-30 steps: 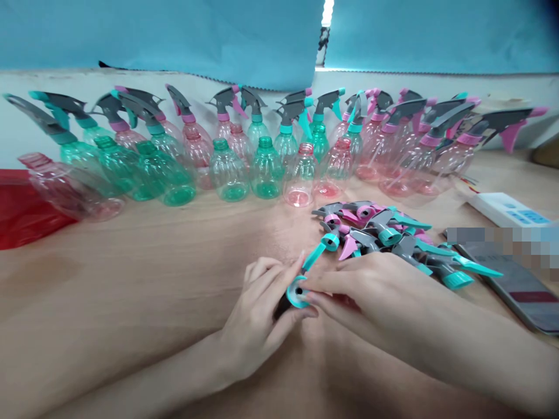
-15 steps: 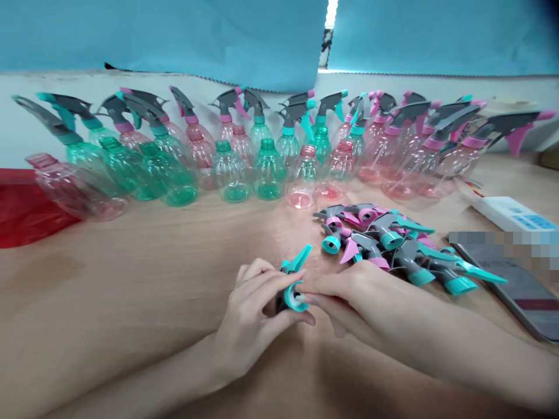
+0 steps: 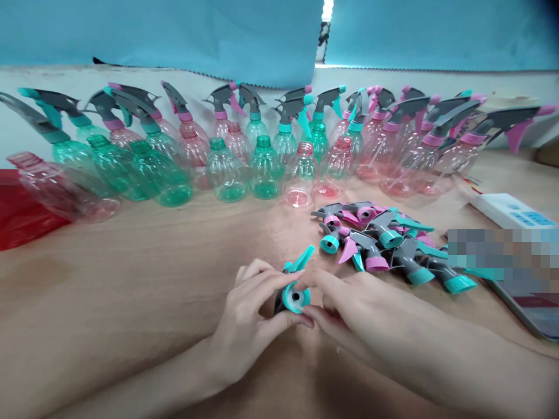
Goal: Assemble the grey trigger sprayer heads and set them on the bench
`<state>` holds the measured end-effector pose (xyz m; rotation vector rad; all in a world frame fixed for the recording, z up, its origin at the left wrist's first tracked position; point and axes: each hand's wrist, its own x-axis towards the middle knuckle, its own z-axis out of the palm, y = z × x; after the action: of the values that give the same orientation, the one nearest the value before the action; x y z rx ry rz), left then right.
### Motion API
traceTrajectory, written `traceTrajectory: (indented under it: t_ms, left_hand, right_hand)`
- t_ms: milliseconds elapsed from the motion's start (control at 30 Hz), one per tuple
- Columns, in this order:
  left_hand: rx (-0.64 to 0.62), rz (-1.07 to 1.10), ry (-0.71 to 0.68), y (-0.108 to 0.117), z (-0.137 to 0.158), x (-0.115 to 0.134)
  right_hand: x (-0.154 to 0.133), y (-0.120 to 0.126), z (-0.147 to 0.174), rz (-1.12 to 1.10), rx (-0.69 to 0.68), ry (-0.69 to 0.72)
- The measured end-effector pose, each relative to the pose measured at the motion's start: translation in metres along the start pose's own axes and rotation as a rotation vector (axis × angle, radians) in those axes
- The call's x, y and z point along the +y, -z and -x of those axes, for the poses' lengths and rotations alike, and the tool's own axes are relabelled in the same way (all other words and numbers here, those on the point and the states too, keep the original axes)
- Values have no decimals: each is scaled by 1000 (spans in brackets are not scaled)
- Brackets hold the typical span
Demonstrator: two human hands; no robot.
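A trigger spray head (image 3: 301,262) with a turquoise trigger and collar lies between my hands, its collar opening turned towards me. Inside the collar a white ring with a dark central hole shows. My left hand (image 3: 251,308) is closed around the grey body, fingers over the top and thumb below. At the collar's right edge, my right hand (image 3: 353,302) has its index fingertip on the upper rim and its thumb at the lower rim. Right of them lies a pile of loose spray heads (image 3: 375,235) with pink or turquoise collars.
Several open pink and green bottles (image 3: 265,171) stand behind my hands. Further back is a row of bottles with spray heads fitted (image 3: 286,131). A red bag (image 3: 30,215) lies at left; a phone (image 3: 537,311) and a white box (image 3: 510,210) are at right.
My right fingertips have parted from a pinch at the collar's opening to its upper and lower rim, uncovering the central hole. My left hand keeps its hold; the view has shifted slightly.
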<state>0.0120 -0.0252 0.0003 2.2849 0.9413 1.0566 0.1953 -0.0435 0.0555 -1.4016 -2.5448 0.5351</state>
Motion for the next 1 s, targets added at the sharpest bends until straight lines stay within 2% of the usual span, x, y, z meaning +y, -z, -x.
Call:
traceTrajectory:
  t_ms: [133,233,367,500,633,833,1000]
  left_hand:
    - [6,-55,-33,0,1,-1]
    - [-21,-81,-29,0,2,-1]
    - [-42,-71,-10,0,4,-1]
    - [-48,-59,5,0,3,0]
    - [-46,-33,52,-1,1,1]
    - [-51,-28,99,1,2,2]
    - [-75,-5,89,1,0,4]
  right_hand:
    - [-2,-19,3,46,71,-11]
    - [-3,-25,4,30,42,-6]
    - [-4,-19,2,34,-5,-27]
    - [-7,-11,-2,-59,-60,-82]
    - [-8,-14,-4,-65,-59,-109]
    - [-7,-21,-3,20,18,-56]
    - [-4,-17,-4,96,37,65]
